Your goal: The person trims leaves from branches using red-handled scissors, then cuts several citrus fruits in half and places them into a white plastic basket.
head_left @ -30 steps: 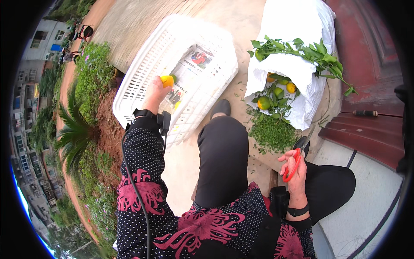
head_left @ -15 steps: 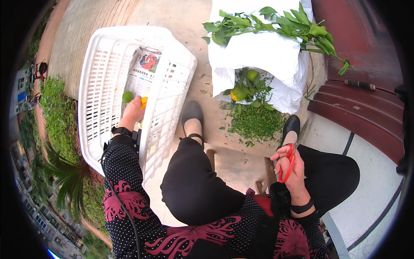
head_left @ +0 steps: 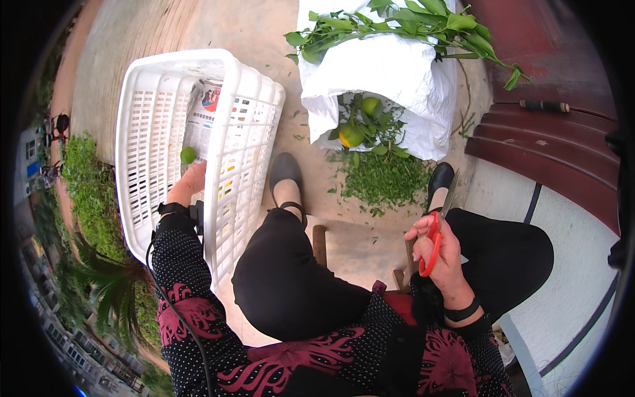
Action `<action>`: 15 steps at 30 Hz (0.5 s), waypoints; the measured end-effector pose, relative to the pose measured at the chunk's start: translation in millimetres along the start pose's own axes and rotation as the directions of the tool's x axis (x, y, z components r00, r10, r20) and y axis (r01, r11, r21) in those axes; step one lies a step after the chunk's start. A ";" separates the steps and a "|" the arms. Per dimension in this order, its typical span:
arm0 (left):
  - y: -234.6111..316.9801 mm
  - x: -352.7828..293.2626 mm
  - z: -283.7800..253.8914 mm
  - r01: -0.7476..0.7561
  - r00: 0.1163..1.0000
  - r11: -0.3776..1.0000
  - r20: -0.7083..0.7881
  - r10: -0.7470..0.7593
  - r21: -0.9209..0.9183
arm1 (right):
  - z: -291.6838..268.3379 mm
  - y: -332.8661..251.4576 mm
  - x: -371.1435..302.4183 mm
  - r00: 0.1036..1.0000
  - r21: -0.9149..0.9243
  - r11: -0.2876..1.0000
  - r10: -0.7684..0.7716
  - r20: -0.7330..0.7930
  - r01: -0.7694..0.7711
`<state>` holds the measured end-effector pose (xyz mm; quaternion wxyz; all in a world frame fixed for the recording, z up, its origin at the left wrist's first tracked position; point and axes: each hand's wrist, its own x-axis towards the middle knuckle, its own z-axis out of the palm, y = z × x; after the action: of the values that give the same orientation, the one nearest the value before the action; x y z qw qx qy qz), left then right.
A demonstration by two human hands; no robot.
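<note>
My left hand (head_left: 187, 184) reaches down inside a white plastic basket (head_left: 230, 85). The basket's near wall covers its fingers, so what they hold, if anything, is hidden. Beside that hand a round green citrus fruit (head_left: 188, 155) lies over a sheet of newspaper (head_left: 199, 122) lining the basket. Orange-yellow patches show through the slats. My right hand (head_left: 448, 261) rests above my right leg, closed on red-handled scissors (head_left: 431, 249) with the blades pointing away from me. Ahead, a green-and-orange citrus fruit (head_left: 350, 136) and a green citrus fruit (head_left: 372, 106) lie among leaves at a white sack's mouth.
A leafy branch (head_left: 397, 28) lies across the white sack (head_left: 383, 69). Cut leaves (head_left: 383, 182) are heaped before my feet. A dark red door panel (head_left: 542, 155) stands at right, with a dark-handled tool (head_left: 544, 106) by it. Greenery (head_left: 89, 178) borders the left.
My left hand has gone lower behind the basket wall; the orange fruit seen at its fingers is now hidden. The view has shifted slightly. My right hand keeps the scissors.
</note>
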<state>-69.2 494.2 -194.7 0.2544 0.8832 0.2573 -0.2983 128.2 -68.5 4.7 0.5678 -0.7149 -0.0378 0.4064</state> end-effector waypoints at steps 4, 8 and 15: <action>36.3 -10.9 -69.7 0.213 0.970 0.946 -0.066 -0.236 -0.245 | -2.5 0.1 -10.0 0.999 0.103 0.994 -0.049 0.024 0.047; 112.6 -49.8 -134.3 0.161 0.971 0.982 -0.164 -0.176 -0.099 | -10.4 -0.9 -23.6 0.989 0.069 0.991 -0.124 0.076 0.119; 287.3 -107.5 -177.6 0.100 0.992 0.975 0.061 -0.114 0.197 | -30.2 -11.2 -54.4 0.981 -0.100 0.976 -0.188 0.054 0.193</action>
<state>101.2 356.7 84.0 0.1598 0.8773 0.2650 -0.3669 115.3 -116.2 44.2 0.5650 -0.7274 -0.1399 0.3634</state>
